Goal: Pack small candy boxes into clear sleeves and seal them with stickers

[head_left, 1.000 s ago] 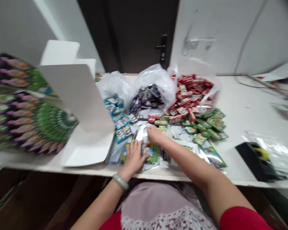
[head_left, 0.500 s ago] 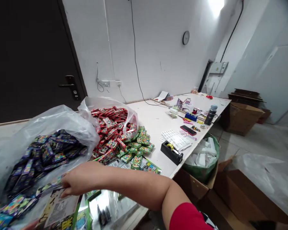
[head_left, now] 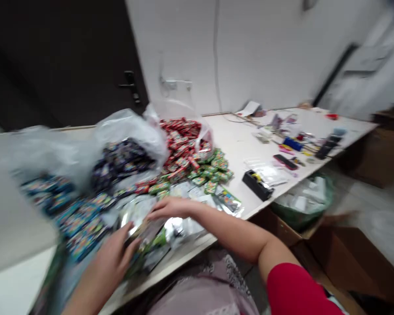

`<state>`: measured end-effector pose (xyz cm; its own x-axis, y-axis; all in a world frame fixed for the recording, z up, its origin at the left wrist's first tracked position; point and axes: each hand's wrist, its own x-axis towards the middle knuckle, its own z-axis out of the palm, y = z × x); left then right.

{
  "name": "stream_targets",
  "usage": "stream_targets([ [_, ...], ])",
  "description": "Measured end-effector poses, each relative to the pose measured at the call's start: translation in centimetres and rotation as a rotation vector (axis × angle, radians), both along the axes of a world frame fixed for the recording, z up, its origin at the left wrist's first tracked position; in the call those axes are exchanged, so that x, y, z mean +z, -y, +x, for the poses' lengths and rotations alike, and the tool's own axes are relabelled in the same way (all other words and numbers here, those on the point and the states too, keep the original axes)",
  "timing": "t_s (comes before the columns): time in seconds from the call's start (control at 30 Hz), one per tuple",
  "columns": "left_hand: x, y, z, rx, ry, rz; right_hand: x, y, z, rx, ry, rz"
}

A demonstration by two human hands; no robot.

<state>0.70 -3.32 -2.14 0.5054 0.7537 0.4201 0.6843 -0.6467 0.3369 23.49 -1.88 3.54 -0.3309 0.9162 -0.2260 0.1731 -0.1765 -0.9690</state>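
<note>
My left hand (head_left: 113, 253) is at the front edge of the table, thumb and fingers around the near side of a printed plastic pouch (head_left: 151, 229). Across from it, my right hand (head_left: 169, 208) has its fingers closed on the pouch's top edge. Motion blurs the pouch, and its print is unreadable. More clear pouches with green edges (head_left: 228, 199) lie to the right. Small wrapped candies surround the hands: blue ones (head_left: 85, 223) at left, dark purple ones (head_left: 123, 162) in a plastic bag, red ones (head_left: 180, 140) in another bag, and green ones (head_left: 216, 168) in a loose heap.
A black tape dispenser (head_left: 258, 184) stands near the table's right edge, beside white sheets (head_left: 265, 170) and a phone (head_left: 285, 162). Farther along are a blue object (head_left: 292, 143) and a dark bottle (head_left: 330, 144). Below the edge sit a green-lined bin (head_left: 302, 203) and a cardboard box (head_left: 354, 258).
The view has turned left and down. My right hand has moved from beside the purple candies to nearer the table's front edge. My left hand, barely visible before, is now in view.
</note>
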Motion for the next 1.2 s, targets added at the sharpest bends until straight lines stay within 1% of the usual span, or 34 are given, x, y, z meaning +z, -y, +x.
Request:
stream_targets([
  [0.1, 0.7, 1.6, 0.8, 0.043, -0.033, -0.038, -0.2, 0.3, -0.1, 0.124, -0.115, -0.024],
  [0.17, 0.7, 2.2, 1.1, 0.074, -0.018, -0.08, -0.4, -0.3, -0.3, 0.208, -0.141, -0.037],
  [0.27, 0.5, 3.0, 0.5, 0.12, 0.056, -0.147, -0.4, -0.5, -1.1, 0.288, -0.13, -0.04],
  [0.3, 0.5, 3.2, 0.1, 0.136, 0.1, -0.176, -0.4, -0.2, -1.4, 0.263, -0.11, 0.006],
  [0.33, 0.5, 3.4, -0.3, 0.158, 0.16, -0.206, -0.4, 0.3, -1.7, 0.188, -0.086, 0.099],
  [0.37, 0.7, 3.5, -0.7, 0.189, 0.237, -0.236, -0.5, 0.9, -2.0, 0.068, -0.065, 0.231],
  [0.43, 1.3, 3.5, -1.3, 0.269, 0.421, -0.285, -1.1, 2.3, -2.4, -0.221, -0.043, 0.488],
  [0.47, 1.7, 3.4, -1.4, 0.302, 0.516, -0.31, -1.5, 2.9, -2.5, -0.312, -0.059, 0.537],
  [0.5, 2.1, 3.4, -1.4, 0.317, 0.604, -0.342, -2.0, 3.5, -2.6, -0.324, -0.098, 0.5],
  [0.53, 2.5, 3.3, -1.3, 0.308, 0.684, -0.388, -2.5, 4.0, -2.8, -0.265, -0.149, 0.403],
  [0.6, 2.9, 3.3, -0.8, 0.229, 0.86, -0.537, -3.4, 4.8, -3.2, -0.075, -0.259, 0.171],
  [0.63, 2.9, 3.3, -0.6, 0.181, 0.965, -0.638, -3.7, 5.1, -3.5, -0.006, -0.301, 0.088],
  [0.67, 2.9, 3.3, -0.3, 0.143, 1.075, -0.748, -3.9, 5.3, -3.9, 0.025, -0.329, 0.036],
  [0.73, 2.4, 3.4, -0.1, 0.101, 1.262, -0.954, -4.0, 5.5, -4.5, 0.002, -0.347, -0.007],
  [0.8, 1.8, 3.7, -0.1, 0.092, 1.359, -1.068, -4.1, 5.7, -4.9, -0.059, -0.348, -0.028],
  [0.87, 1.0, 4.1, -0.4, 0.097, 1.36, -1.092, -4.5, 5.8, -5.1, -0.144, -0.35, -0.048],
  [0.97, 0.0, 5.2, -0.9, 0.146, 1.255, -1.088, -5.5, 6.1, -4.9, -0.259, -0.358, -0.063],
  [1.0, -0.2, 5.5, -1.1, 0.164, 1.232, -1.086, -5.9, 6.2, -4.9, -0.277, -0.362, -0.062],
  [1.07, -0.7, 6.3, -1.3, 0.182, 1.254, -1.101, -6.7, 6.4, -5.1, -0.29, -0.376, -0.073],
  [1.2, -1.5, 7.9, -1.3, 0.165, 1.35, -1.22, -7.8, 7.0, -5.4, -0.299, -0.394, -0.135],
])
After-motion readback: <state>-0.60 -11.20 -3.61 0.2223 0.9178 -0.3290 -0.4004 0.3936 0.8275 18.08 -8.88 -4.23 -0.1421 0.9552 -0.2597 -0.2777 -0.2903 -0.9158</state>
